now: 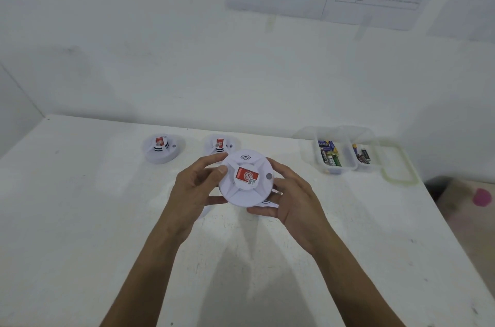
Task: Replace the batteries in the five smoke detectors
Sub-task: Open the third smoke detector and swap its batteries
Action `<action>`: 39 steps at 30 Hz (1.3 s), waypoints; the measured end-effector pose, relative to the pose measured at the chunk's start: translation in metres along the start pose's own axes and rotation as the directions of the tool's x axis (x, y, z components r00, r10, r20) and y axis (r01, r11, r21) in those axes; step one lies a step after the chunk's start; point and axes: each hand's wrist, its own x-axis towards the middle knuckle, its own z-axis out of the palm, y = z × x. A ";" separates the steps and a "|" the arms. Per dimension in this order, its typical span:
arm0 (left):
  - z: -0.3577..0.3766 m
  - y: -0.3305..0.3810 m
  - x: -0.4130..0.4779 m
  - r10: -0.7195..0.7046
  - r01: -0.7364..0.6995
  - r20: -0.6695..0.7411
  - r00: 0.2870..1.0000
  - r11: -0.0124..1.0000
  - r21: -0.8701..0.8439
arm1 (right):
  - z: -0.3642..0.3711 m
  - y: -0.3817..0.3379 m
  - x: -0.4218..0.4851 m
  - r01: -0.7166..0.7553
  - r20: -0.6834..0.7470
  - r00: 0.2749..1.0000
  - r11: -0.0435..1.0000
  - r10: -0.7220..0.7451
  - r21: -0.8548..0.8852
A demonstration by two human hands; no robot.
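Above the white surface (80, 219), near its middle, two hands hold one round smoke detector (247, 182) up in the air. The left hand (194, 187) grips the left rim, with its thumb on the front by the red sticker. The right hand (292, 201) grips the right and bottom rim, with its fingers curled round behind. I think there is one hand on each side for twisting: one stops the detector from turning while the other turns the back off to get at the battery. The front faces the person, so the back is hidden. I cannot tell if it is open yet.

Two more wait at the back by the wall, the far-left detector (160, 148) and the middle detector (220, 145). They sit apart from each other. A bit of something white peeks out under the held one, and I cannot tell what it is.

On the right, the big tub (308, 150) holds batteries (330, 156). The small tub (373, 144) touches its side. Both tubs have no top on, so a hand can likely reach straight in. The lid (385, 175) lies flat just beside them.

Wide room shows to the left and close to the person, good for setting the detector down. The right edge of the surface runs just past the lid, so a fast reach for batteries could knock it off.
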 end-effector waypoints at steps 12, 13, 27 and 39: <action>0.017 -0.009 0.011 -0.059 0.058 0.003 0.998 0.980 -0.190 | -0.018 -0.002 0.000 0.122 -0.106 0.984 0.978 -0.141 -0.172; 0.020 -0.010 0.014 -0.061 0.062 0.011 0.998 0.980 -0.190 | -0.021 -0.003 0.002 0.118 -0.124 0.982 0.976 -0.142 -0.184; 0.066 -0.047 0.123 -0.126 0.122 -0.077 0.989 0.991 -0.062 | -0.073 -0.004 0.094 0.076 -0.335 0.914 0.907 -0.230 -0.415; 0.092 -0.111 0.194 -0.145 0.191 -0.165 0.976 0.932 0.308 | -0.102 0.031 0.175 -0.213 -0.467 0.858 0.678 -0.214 -0.703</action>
